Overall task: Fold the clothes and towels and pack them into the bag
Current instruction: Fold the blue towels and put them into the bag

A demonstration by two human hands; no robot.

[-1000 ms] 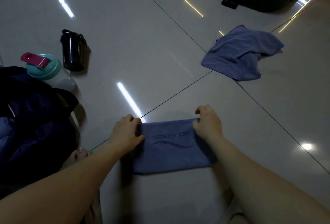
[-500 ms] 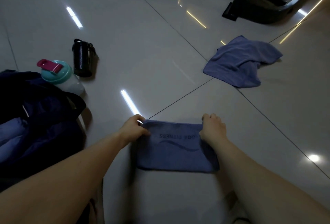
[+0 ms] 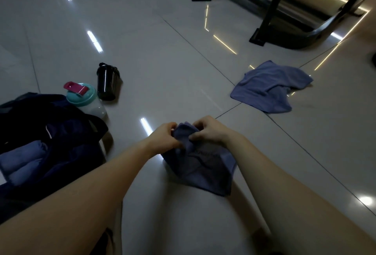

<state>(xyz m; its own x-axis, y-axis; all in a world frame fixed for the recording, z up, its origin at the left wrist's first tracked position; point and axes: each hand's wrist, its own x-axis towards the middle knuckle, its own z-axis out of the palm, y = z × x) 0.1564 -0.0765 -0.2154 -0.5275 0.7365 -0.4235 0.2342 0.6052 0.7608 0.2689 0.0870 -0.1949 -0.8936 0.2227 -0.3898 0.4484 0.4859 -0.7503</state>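
Observation:
A blue towel (image 3: 200, 168) with dark lettering lies on the tiled floor in front of me, its far edge bunched up and lifted. My left hand (image 3: 164, 135) and my right hand (image 3: 209, 130) have come close together and both pinch that far edge. A second blue towel (image 3: 268, 87) lies crumpled on the floor to the right, farther away. The dark bag (image 3: 67, 145) stands open at the left, with rolled blue cloth (image 3: 22, 163) inside it.
A bottle with a teal lid and pink cap (image 3: 84, 98) and a black cup (image 3: 106, 82) stand behind the bag. A black metal frame (image 3: 266, 25) of some equipment stands at the back right. Glossy floor tiles (image 3: 162, 61) reflect ceiling lights.
Both hands held the far corners of the flat towel apart; they have since brought those corners together in the middle, bunching and lifting the far edge. The camera has tilted up.

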